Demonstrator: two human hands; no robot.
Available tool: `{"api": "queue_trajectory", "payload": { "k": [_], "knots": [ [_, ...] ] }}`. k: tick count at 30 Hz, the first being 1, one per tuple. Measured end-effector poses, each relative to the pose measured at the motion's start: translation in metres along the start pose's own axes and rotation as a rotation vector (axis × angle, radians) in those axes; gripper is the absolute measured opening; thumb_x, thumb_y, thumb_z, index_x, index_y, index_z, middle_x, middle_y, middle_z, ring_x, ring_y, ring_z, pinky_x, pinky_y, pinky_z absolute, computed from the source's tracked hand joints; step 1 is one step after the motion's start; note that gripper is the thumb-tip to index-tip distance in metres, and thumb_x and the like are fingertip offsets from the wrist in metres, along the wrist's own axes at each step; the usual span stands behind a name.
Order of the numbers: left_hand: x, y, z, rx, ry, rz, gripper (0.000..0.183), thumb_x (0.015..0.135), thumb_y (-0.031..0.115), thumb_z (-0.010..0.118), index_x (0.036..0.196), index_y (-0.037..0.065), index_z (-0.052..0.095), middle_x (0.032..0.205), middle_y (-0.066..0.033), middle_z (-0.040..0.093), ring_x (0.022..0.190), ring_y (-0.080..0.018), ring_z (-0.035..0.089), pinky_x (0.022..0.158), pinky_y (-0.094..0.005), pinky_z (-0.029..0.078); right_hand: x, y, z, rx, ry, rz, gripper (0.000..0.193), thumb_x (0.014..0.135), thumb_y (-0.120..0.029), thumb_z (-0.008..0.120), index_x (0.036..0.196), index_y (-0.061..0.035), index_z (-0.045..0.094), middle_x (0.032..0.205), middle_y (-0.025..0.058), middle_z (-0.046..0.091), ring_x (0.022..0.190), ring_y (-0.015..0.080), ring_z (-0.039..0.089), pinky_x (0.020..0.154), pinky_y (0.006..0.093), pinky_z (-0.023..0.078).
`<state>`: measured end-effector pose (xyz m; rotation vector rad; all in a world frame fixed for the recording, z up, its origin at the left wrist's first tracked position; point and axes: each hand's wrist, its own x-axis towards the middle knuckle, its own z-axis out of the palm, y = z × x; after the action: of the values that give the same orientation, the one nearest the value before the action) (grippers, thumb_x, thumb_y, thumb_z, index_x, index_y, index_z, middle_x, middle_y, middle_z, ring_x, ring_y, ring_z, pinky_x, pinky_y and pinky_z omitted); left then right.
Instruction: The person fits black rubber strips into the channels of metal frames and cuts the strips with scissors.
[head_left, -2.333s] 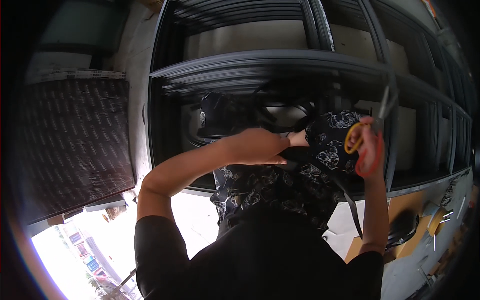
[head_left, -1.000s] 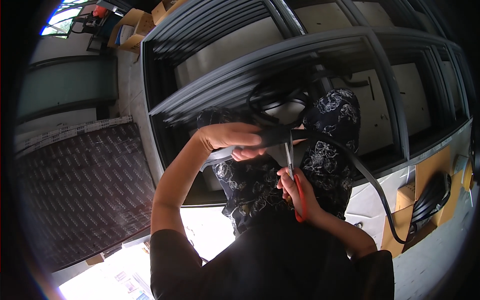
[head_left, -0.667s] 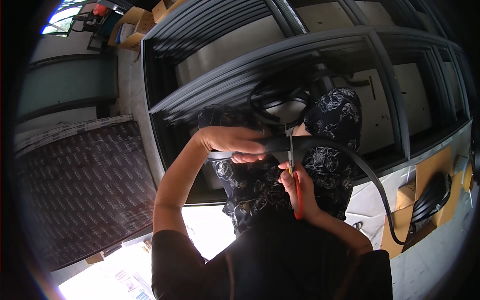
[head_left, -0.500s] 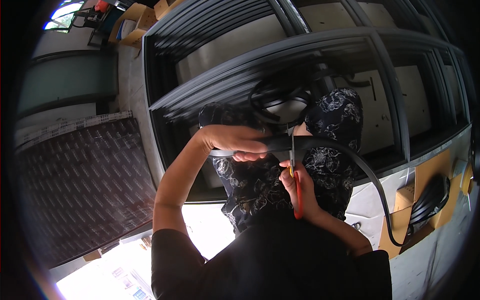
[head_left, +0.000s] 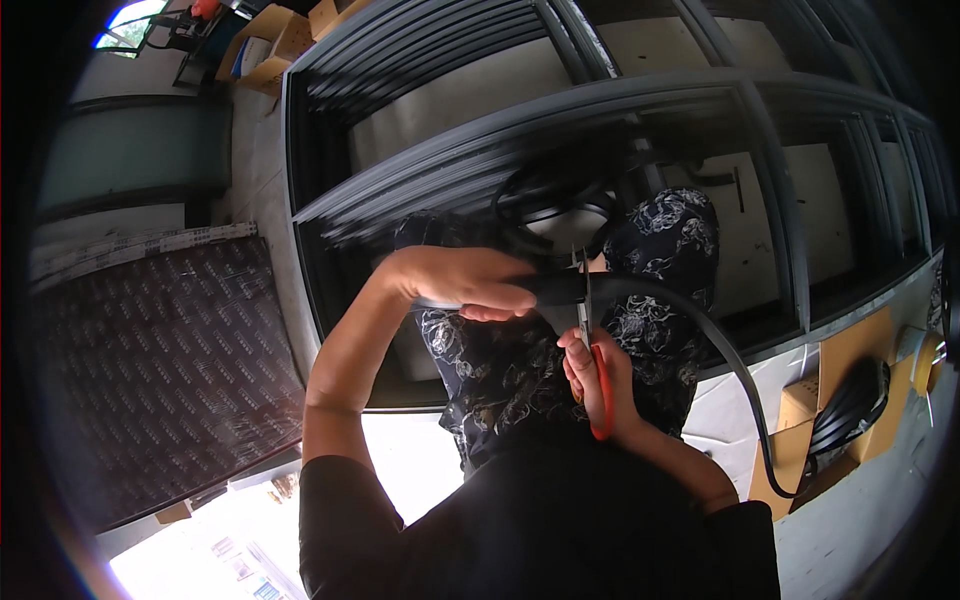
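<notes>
My left hand (head_left: pixel 465 280) is closed around a flat black rubber strip (head_left: pixel 690 308), holding it crosswise above my lap. To the right of those fingers, my right hand (head_left: pixel 604 378) grips a pair of scissors (head_left: pixel 603 395) by its red handles. Their metal blades point away from me and cross the strip, one above and one apparently below it; whether they have cut in is hard to tell. Past the scissors the strip bends right and drops into an open cardboard box (head_left: pixel 785 455) holding a coil of the same black strip (head_left: pixel 850 405).
Dark metal frames (head_left: pixel 785 215) with crossbars stand before my knees, and a loose black coil (head_left: pixel 545 195) hangs or lies among them. A dark wrapped panel (head_left: pixel 160 370) lies on the left. Farther back at the upper left is another cardboard box (head_left: pixel 270 45).
The scissors stay across the strip, and their handles and my right-hand fingers have shifted slightly. The whole view has drifted a little; my left hand keeps its hold.
</notes>
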<state>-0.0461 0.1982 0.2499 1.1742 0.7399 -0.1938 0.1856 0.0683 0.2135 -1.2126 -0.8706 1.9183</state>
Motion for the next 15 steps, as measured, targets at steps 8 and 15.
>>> {"api": "queue_trajectory", "payload": {
  "k": [8, 15],
  "knots": [
    [-0.074, 0.130, -0.002, 0.725, 0.402, 0.460, 0.054, 0.091, 0.035, 0.066, 0.113, -0.012, 0.053, 0.083, -0.0163, 0.062, 0.065, -0.0246, 0.061, 0.058, -0.0339, 0.047, 0.014, -0.112, 0.009, -0.036, -0.132, -0.486, 0.031, 0.093, -0.025, 0.065, 0.109, 0.0003, 0.057, 0.072, -0.0031, 0.052, 0.064, 0.0045, 0.045, 0.060, 0.0212, 0.037],
    [-0.064, 0.131, -0.022, 0.510, 0.177, 0.547, 0.053, 0.090, 0.028, 0.070, 0.120, -0.011, 0.052, 0.092, -0.0129, 0.068, 0.072, -0.0175, 0.063, 0.061, -0.0296, 0.051, 0.006, -0.145, 0.000, -0.269, -0.109, -0.609, 0.029, 0.091, -0.020, 0.067, 0.106, 0.0016, 0.057, 0.067, -0.0011, 0.055, 0.060, 0.0051, 0.048, 0.055, 0.0208, 0.038]
  ]
}}
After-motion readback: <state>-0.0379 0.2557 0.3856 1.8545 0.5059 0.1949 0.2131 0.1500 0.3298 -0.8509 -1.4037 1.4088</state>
